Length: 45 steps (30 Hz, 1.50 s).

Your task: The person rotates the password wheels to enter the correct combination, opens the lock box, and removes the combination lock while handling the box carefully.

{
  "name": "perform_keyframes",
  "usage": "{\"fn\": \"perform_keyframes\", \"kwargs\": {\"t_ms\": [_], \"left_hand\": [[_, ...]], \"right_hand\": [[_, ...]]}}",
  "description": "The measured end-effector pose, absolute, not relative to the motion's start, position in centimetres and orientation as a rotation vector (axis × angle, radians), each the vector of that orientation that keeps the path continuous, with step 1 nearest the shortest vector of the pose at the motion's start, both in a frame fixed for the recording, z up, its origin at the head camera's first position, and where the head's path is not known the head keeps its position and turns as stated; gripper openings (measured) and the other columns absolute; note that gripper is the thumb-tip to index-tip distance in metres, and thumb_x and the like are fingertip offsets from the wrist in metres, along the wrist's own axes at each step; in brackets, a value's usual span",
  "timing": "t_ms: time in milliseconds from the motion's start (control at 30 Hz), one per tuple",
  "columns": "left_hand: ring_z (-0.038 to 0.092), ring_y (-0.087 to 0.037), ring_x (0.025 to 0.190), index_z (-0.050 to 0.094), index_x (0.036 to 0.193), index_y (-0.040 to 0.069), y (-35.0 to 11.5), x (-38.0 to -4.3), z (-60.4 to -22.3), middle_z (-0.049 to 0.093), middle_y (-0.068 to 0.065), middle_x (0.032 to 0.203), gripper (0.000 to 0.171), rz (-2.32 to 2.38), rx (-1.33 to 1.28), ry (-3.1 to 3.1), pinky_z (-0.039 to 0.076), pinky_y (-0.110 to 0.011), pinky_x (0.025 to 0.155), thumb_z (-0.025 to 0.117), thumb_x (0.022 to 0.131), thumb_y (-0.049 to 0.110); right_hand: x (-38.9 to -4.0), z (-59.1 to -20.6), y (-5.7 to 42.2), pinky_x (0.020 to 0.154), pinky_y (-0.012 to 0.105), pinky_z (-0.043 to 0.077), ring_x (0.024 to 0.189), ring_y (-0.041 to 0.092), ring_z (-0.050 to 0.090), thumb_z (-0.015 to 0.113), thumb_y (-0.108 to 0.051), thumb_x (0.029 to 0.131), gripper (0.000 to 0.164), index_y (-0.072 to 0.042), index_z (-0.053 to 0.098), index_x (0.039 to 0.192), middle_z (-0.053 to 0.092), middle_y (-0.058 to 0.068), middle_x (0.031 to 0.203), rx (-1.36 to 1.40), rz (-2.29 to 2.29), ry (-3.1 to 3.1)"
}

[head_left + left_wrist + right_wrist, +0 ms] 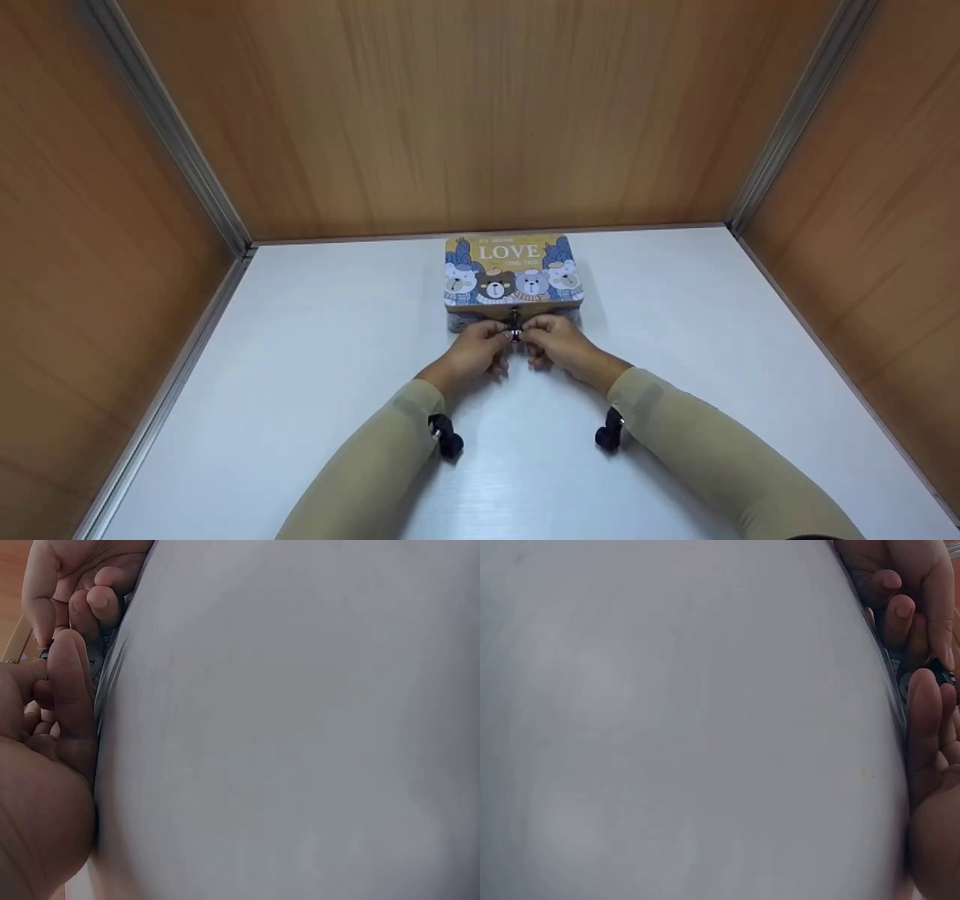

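Observation:
A tin box (514,270) printed with cartoon bears and the word LOVE stands against the back wall, its lid down. At the middle of its front hangs a small dark padlock (515,332) with shiny parts. From the left, my left hand (476,349) pinches the padlock between thumb and finger. My right hand (559,343) pinches its other side. In the left wrist view, the fingertips of both hands meet around a small dark piece of the lock (45,654). The right wrist view shows dark parts of the lock (943,673) between the fingers, mostly hidden.
The box and hands are on a white tabletop (337,322). Wood-grain panels (480,112) enclose it at the back and both sides, with metal strips along the corners. A small black device (448,439) hangs at the left wrist, another (610,431) at the right.

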<state>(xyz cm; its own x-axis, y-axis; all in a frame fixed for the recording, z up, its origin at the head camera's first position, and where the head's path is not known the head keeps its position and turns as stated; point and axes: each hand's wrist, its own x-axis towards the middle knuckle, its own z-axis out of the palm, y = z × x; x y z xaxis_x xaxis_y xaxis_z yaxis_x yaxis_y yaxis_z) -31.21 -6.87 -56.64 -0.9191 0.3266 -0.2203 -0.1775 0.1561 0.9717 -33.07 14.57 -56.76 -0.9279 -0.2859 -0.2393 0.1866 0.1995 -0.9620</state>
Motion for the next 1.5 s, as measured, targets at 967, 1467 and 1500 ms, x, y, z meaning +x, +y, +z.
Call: {"fn": "perform_keyframes", "kwargs": {"t_ms": [967, 1467, 1500], "left_hand": [[0.067, -0.013, 0.064, 0.069, 0.128, -0.002, -6.93, -31.41, -56.78, 0.066, -0.003, 0.077, 0.026, 1.799, 0.145, 2.071, 0.061, -0.025, 0.060, 0.060, 0.118, 0.020], [0.069, -0.015, 0.065, 0.069, 0.127, -0.001, -6.96, -31.43, -56.40, 0.067, -0.004, 0.079, 0.024, 1.764, 0.140, 2.073, 0.062, -0.026, 0.061, 0.059, 0.119, 0.020], [0.069, -0.015, 0.065, 0.069, 0.127, 0.000, -6.97, -31.42, -56.40, 0.067, -0.004, 0.078, 0.024, 1.765, 0.139, 2.072, 0.062, -0.026, 0.061, 0.059, 0.119, 0.020]], "right_hand": [[-33.30, -56.67, 14.46, 0.055, 0.023, 0.060, 0.060, 0.012, 0.069, 0.062, -0.019, 0.113, 0.022, -0.002, 0.075, 0.108, 0.068, 0.001, 0.073, -0.047, -1.828, 2.058], [-33.27, -56.86, 14.56, 0.055, 0.022, 0.058, 0.059, 0.010, 0.067, 0.068, -0.015, 0.110, 0.019, 0.000, 0.075, 0.118, 0.067, 0.001, 0.075, -0.087, -1.776, 2.110], [-33.26, -56.85, 14.57, 0.055, 0.022, 0.058, 0.059, 0.010, 0.067, 0.068, -0.016, 0.111, 0.019, 0.001, 0.075, 0.116, 0.067, 0.001, 0.075, -0.091, -1.772, 2.110]]}}
